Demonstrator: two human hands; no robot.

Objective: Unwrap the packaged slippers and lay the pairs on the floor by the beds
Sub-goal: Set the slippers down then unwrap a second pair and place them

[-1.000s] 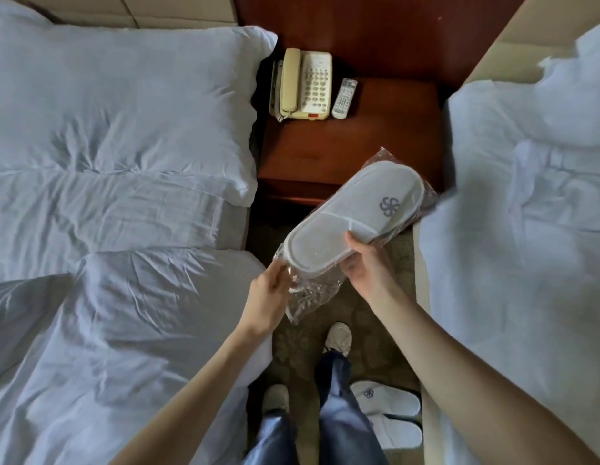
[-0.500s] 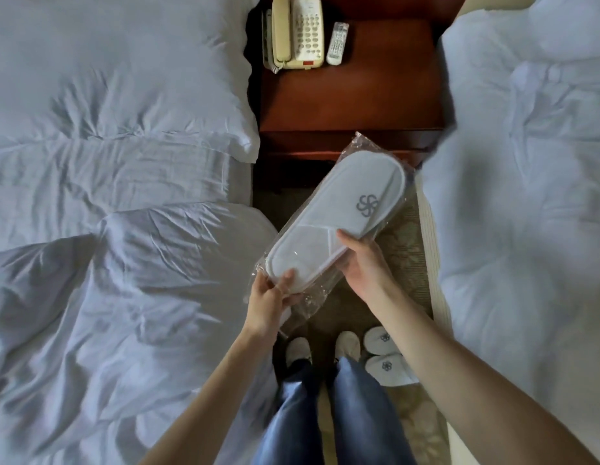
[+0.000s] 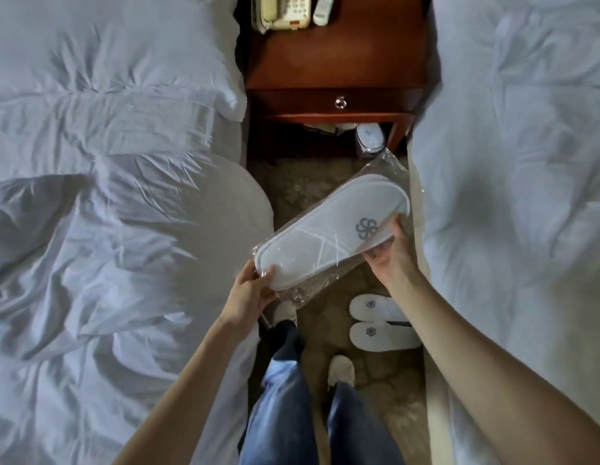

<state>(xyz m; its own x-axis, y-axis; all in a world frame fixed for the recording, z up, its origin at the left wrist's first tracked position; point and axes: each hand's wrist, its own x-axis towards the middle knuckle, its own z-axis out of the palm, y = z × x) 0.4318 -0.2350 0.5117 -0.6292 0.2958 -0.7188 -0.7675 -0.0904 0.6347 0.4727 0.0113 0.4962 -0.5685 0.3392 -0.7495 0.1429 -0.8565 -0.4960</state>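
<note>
A pair of white slippers in a clear plastic wrapper (image 3: 328, 233) is held tilted over the floor between the two beds. My left hand (image 3: 250, 292) grips the heel end and the loose plastic there. My right hand (image 3: 390, 253) holds the toe end near the grey flower logo. On the patterned carpet lies an unwrapped pair of white slippers (image 3: 380, 322), side by side against the right bed. Another wrapped slipper pack (image 3: 369, 139) sits in the open space under the nightstand drawer.
A wooden nightstand (image 3: 338, 62) stands at the far end with a cream phone (image 3: 283, 10) and a remote (image 3: 323, 8). White-sheeted beds flank the narrow aisle: left bed (image 3: 107, 229), right bed (image 3: 513, 196). My legs and feet (image 3: 340, 369) stand in the aisle.
The view has tipped downward, showing more floor and the nightstand drawer. My right hand slid from the middle of the pack up to its toe end; my left hand stayed on the heel end.
</note>
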